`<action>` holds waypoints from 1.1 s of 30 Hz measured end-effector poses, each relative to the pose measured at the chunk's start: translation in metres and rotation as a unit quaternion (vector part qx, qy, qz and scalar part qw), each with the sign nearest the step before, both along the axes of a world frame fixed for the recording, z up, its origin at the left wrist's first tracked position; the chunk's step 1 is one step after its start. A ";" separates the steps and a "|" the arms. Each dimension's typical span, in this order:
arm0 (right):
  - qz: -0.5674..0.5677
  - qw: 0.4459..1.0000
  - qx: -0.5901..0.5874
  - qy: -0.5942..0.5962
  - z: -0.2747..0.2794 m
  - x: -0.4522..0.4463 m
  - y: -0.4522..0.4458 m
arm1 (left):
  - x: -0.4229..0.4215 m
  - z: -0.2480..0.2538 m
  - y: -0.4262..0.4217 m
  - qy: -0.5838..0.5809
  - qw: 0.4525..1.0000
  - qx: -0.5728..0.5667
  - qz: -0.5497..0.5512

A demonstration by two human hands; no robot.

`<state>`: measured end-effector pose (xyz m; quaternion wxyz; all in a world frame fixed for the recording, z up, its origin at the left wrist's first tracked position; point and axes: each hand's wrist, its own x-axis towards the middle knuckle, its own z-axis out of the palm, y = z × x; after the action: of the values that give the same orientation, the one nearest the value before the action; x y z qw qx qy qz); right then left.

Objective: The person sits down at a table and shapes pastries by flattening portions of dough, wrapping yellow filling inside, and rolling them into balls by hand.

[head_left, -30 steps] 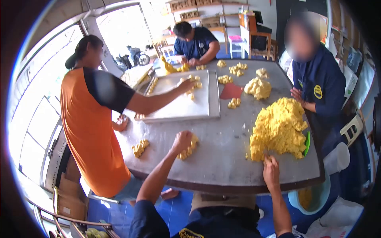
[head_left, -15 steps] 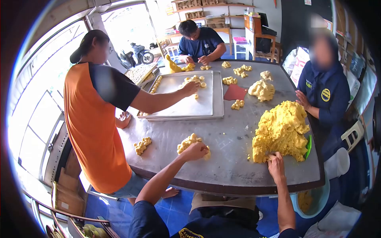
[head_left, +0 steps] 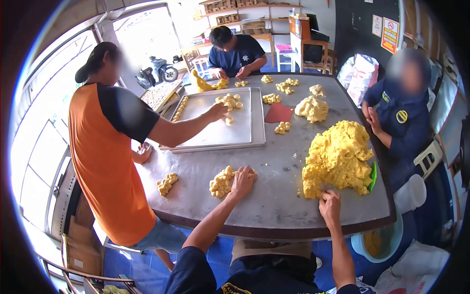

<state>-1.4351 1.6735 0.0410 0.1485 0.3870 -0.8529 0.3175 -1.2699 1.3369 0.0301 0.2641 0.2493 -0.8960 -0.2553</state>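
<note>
My left hand (head_left: 243,182) is at the right side of a pile of yellow dough balls (head_left: 221,183). Its fingers are curled downward, and whatever lies under them is hidden. My right hand (head_left: 330,205) is closed on a small grey scraper (head_left: 328,187), only partly visible, at the lower edge of a large yellow dough mound (head_left: 338,159). A bright green tool (head_left: 373,177) sticks out from under the mound's right side. Farther left lies a smaller cluster of dough balls (head_left: 167,184).
A person in orange (head_left: 110,161) reaches over a metal tray (head_left: 215,142) at left. Another person (head_left: 237,54) works across the table (head_left: 274,208). A third person (head_left: 404,105) stands at right. Paler dough (head_left: 312,109) sits near a reddish sheet (head_left: 279,113).
My left hand has turned and come down against the dough balls. My right hand stays at the mound's lower edge. The whole view has shifted slightly.
</note>
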 end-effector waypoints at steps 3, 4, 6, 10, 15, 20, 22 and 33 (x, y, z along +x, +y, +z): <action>0.016 0.994 0.112 -0.008 0.003 -0.015 0.003 | 0.008 0.029 0.023 -0.087 0.996 0.003 -0.024; 0.013 0.994 0.106 -0.012 0.007 -0.019 0.002 | 0.009 0.030 0.023 -0.109 0.993 -0.012 -0.036; 0.001 0.995 0.096 -0.023 0.010 -0.025 0.007 | 0.016 0.032 0.018 -0.153 0.985 -0.041 -0.066; -0.085 0.991 0.064 0.076 -0.013 0.002 0.011 | 0.031 0.039 0.008 -0.150 0.977 -0.072 -0.130; -0.002 0.997 0.027 -0.071 0.004 0.002 0.020 | 0.030 0.078 -0.014 -0.293 0.933 0.153 -0.141; 0.014 0.999 -0.004 -0.031 -0.001 -0.008 0.005 | 0.036 0.078 -0.024 -0.265 0.922 0.265 -0.094; 0.010 0.997 0.072 -0.013 0.013 -0.007 0.002 | 0.043 0.074 -0.015 -0.236 0.967 -0.011 -0.092; -0.031 0.998 0.026 -0.041 0.008 0.013 0.016 | 0.051 0.087 0.085 -0.166 0.929 0.294 -0.153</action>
<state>-1.4222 1.6894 0.0486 0.1132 0.3510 -0.8779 0.3056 -1.2187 1.4223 0.1172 -0.0152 0.2148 -0.8391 -0.4996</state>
